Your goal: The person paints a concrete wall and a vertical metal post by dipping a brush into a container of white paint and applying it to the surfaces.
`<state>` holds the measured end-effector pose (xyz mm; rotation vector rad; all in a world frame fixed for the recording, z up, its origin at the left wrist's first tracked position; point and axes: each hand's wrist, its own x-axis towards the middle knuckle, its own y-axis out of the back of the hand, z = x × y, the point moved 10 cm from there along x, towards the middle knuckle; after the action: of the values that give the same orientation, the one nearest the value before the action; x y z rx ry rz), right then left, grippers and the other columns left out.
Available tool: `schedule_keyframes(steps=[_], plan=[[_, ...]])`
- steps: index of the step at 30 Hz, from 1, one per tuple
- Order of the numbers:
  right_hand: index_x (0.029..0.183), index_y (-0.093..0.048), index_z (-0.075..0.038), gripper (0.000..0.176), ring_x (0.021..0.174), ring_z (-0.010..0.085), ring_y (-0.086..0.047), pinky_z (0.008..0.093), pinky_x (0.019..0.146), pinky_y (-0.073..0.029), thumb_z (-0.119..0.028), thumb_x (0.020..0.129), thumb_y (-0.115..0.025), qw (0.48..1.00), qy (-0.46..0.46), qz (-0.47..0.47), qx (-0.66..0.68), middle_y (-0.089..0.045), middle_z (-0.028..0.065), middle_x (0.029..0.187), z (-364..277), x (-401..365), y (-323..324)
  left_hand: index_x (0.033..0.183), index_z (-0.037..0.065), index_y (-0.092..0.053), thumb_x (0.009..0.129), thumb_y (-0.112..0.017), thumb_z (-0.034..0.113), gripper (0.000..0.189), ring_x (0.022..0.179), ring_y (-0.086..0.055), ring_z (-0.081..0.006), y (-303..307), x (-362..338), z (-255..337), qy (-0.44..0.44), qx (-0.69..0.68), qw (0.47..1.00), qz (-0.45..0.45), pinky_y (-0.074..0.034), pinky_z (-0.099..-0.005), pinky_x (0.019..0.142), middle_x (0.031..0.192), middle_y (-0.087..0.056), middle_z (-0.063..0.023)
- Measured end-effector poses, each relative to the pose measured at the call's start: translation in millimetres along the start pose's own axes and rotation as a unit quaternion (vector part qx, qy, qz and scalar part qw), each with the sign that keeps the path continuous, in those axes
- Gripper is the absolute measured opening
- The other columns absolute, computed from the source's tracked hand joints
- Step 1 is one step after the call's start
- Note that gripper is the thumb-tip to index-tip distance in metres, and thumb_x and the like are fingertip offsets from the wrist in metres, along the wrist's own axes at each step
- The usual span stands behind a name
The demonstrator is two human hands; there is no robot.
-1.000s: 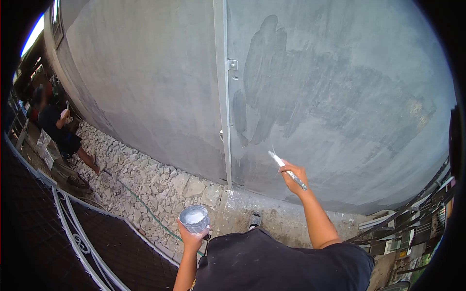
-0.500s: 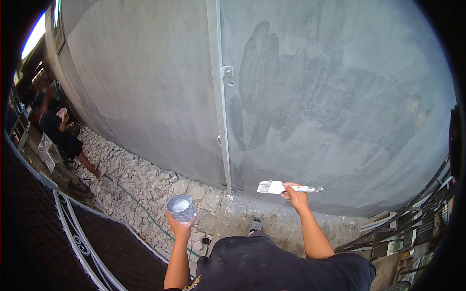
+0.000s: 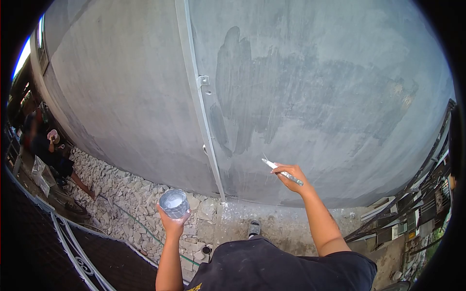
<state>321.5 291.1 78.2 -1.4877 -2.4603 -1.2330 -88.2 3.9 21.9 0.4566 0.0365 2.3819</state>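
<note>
My left hand (image 3: 173,222) is wrapped round a clear tub (image 3: 175,204) with whitish liquid inside, held above the rubble. In my right hand (image 3: 290,176) is a paintbrush (image 3: 270,164), gripped by its pale, paint-marked handle. The brush is turned edge-on, its bristle end pointing up and left, near the lower part of the grey wall (image 3: 310,145). Whether the bristles touch the wall cannot be told. Darker, damp-looking streaks cover the wall above the brush.
A vertical metal strip (image 3: 198,97) with a bracket runs down the wall. Broken rubble (image 3: 121,199) and a green hose lie at the lower left, beside a white metal railing (image 3: 73,247). Another person (image 3: 48,150) holds a pink container at the far left. Metal bars stand at right.
My right hand has moved up with the brush, which has turned from flat to edge-on. The tub has shifted slightly left and up in view. The camera view has turned a little.
</note>
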Motion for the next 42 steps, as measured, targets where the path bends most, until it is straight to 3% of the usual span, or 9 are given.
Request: schedule_keyframes(steps=[6,12,15,20,24,28,34,39,42], plan=[[0.103,-0.072,-0.016,0.03,0.097,0.038,-0.071,0.0418,0.085,-0.058,0.005,0.082,-0.07,0.948,0.118,-0.056,-0.289,-0.069,0.0129,0.131,-42.2,93.9,63.2,0.146,0.004,-0.034,0.063,-0.095,0.013,0.104,0.122,-0.055,-0.027,-12.8,10.3,5.6,-0.021,-0.015,0.999,-0.034,-0.045,-0.04,0.105,0.133,-0.053,-0.0137],[0.097,-0.072,-0.008,0.018,0.092,0.0317,-0.073,0.0396,0.081,-0.057,0.006,0.087,-0.066,0.953,0.137,0.035,-0.267,-0.076,0.0119,0.11,-176.0,158.0,188.8,0.148,0.004,-0.032,0.061,-0.095,0.012,0.108,0.124,-0.053,-0.0269,-16.3,11.4,3.6,-0.013,-0.021,0.999,-0.032,-0.043,-0.0406,0.108,0.134,-0.051,-0.0129],[0.095,-0.072,-0.009,0.016,0.097,0.0294,-0.074,0.0377,0.081,-0.059,0.005,0.087,-0.068,0.929,0.146,0.117,-0.32,-0.075,0.0123,0.121,-214.4,153.5,216.2,0.148,0.005,-0.031,0.059,-0.095,0.012,0.11,0.125,-0.052,-0.0269,-17.1,8.7,5.0,-0.006,-0.039,0.998,-0.041,-0.043,-0.0407,0.109,0.134,-0.05,-0.0128],[0.093,-0.069,-0.012,0.016,0.117,0.0292,-0.07,0.0343,0.088,-0.062,0.001,0.084,-0.071,0.874,0.235,0.197,-0.376,-0.064,0.0135,0.141,-229.1,139.8,214.7,0.149,0.005,-0.031,0.059,-0.095,0.011,0.111,0.126,-0.052,-0.0267,-14.5,3.2,4.3,0.011,-0.049,0.998,-0.036,-0.044,-0.0405,0.108,0.135,-0.05,-0.0128],[0.083,-0.056,-0.007,0.01,0.132,0.0411,-0.058,0.0438,0.09,-0.063,-0.006,0.088,-0.065,0.801,0.25,0.083,-0.537,-0.055,0.0256,0.144,-145.0,137.2,116.8,0.149,0.004,-0.031,0.059,-0.095,0.01,0.111,0.125,-0.053,-0.0268,-18.3,11.1,0.4,-0.004,-0.028,0.999,-0.043,-0.044,-0.0408,0.108,0.135,-0.05,-0.0129],[0.085,-0.059,-0.006,0.008,0.13,0.0498,-0.057,0.0459,0.091,-0.062,-0.011,0.089,-0.064,0.833,0.211,-0.089,-0.503,-0.05,0.0349,0.144,-24.5,84.7,-2.8,0.149,0.004,-0.031,0.059,-0.095,0.01,0.11,0.125,-0.054,-0.0267,-18.9,6.2,3.6,-0.01,-0.074,0.997,-0.038,-0.044,-0.0402,0.108,0.135,-0.051,-0.0131],[0.096,-0.067,-0.008,0.011,0.115,0.0387,-0.068,0.044,0.084,-0.061,-0.004,0.086,-0.067,0.943,0.094,-0.124,-0.293,-0.057,0.0249,0.144,3.1,7.1,-38.6,0.147,0.001,-0.031,0.061,-0.095,0.01,0.108,0.124,-0.054,-0.0264,-6.1,5.0,-13.0,0.009,-0.019,1.0,-0.02,-0.044,-0.0383,0.107,0.134,-0.053,-0.0141],[0.093,-0.074,-0.007,0.009,0.093,0.0269,-0.074,0.0324,0.082,-0.056,-0.006,0.092,-0.065,0.992,-0.096,0.083,-0.015,-0.075,0.0171,0.116,8.2,-7.6,23.6,0.149,-0.001,-0.029,0.063,-0.094,0.009,0.108,0.121,-0.056,-0.0261,5.9,9.9,-19.4,0.026,-0.058,0.998,-0.022,-0.046,-0.0386,0.105,0.134,-0.054,-0.0154],[0.094,-0.076,-0.006,0.009,0.091,0.0198,-0.072,0.0288,0.079,-0.055,-0.007,0.093,-0.067,0.983,-0.081,0.143,0.079,-0.076,0.0145,0.115,15.8,-14.7,29.2,0.148,-0.001,-0.03,0.064,-0.094,0.011,0.107,0.121,-0.057,-0.026,14.5,11.1,-23.6,0.011,-0.022,1.0,0.006,-0.046,-0.0386,0.105,0.134,-0.054,-0.015]])
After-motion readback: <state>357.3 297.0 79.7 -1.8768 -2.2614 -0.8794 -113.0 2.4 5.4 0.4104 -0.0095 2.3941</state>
